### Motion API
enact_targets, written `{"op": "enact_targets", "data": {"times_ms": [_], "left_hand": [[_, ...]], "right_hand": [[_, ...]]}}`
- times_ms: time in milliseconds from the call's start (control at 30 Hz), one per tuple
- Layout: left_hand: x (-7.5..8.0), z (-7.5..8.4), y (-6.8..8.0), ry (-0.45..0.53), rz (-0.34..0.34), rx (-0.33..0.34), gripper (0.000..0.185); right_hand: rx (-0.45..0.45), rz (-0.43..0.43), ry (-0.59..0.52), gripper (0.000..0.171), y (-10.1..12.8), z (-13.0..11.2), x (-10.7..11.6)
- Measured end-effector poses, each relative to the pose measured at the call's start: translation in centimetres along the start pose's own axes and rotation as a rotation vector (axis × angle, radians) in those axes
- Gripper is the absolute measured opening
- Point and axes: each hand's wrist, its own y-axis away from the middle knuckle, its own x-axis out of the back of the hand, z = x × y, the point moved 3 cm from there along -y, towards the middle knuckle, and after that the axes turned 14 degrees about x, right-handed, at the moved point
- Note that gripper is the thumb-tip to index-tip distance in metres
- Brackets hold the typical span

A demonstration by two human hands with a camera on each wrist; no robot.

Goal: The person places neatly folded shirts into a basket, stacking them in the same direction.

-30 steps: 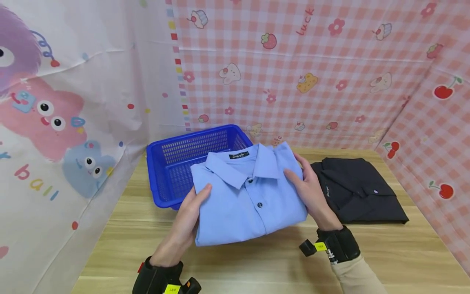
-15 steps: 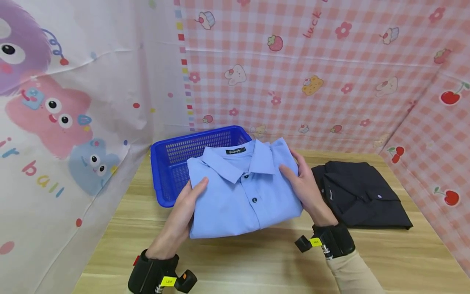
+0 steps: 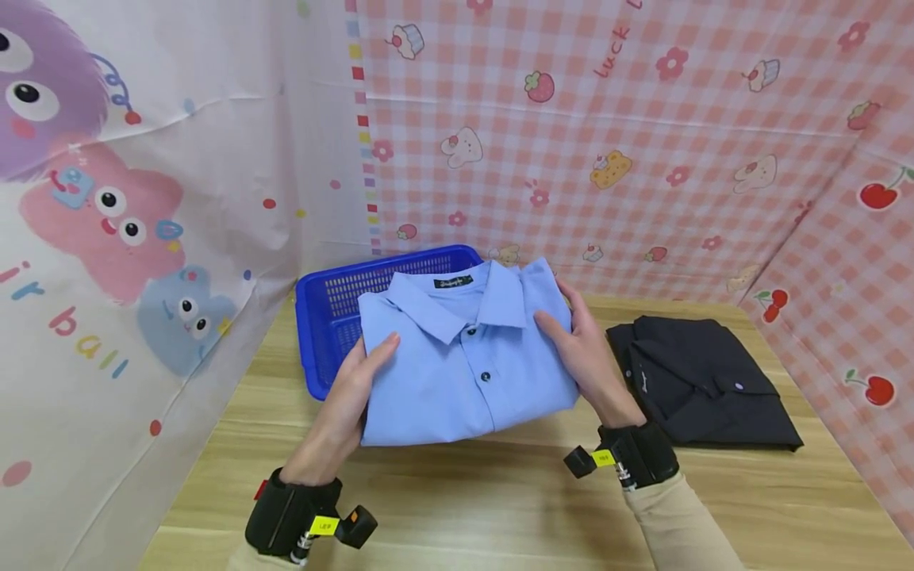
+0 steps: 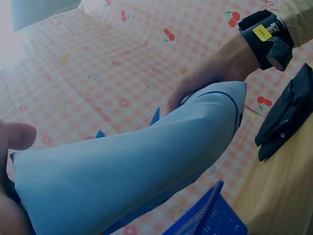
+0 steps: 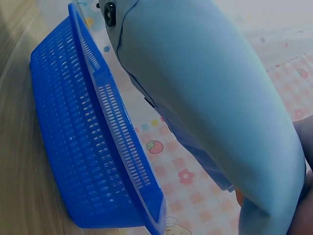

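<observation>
In wrist views only: shirt [image 5: 210, 103], basket [image 5: 78, 142] apart

Blue shirt [image 4: 122, 164] in the fingers [image 4: 22, 136]

The head view looked forward and down at the table [image 3: 471, 507]; the dim wrist views, seemingly tilted, faced the shirt [image 3: 443, 388] close up, sharing it and the basket [image 3: 305, 341].

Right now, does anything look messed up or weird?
Nothing stands out: the light-blue collared shirt looks neatly folded, the folded black shirt lies flat on the table, and the blue plastic basket stands upright.
</observation>
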Motion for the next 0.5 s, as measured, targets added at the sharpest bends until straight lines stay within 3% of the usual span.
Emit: {"op": "enact_targets", "data": {"times_ms": [500], "left_hand": [[1.6,0.7,-1.0,-0.065,0.038,-0.035,0.060]], "right_hand": [[0.030,-0.039,-0.027,0.070,-1.7,-0.3,-1.4]]}}
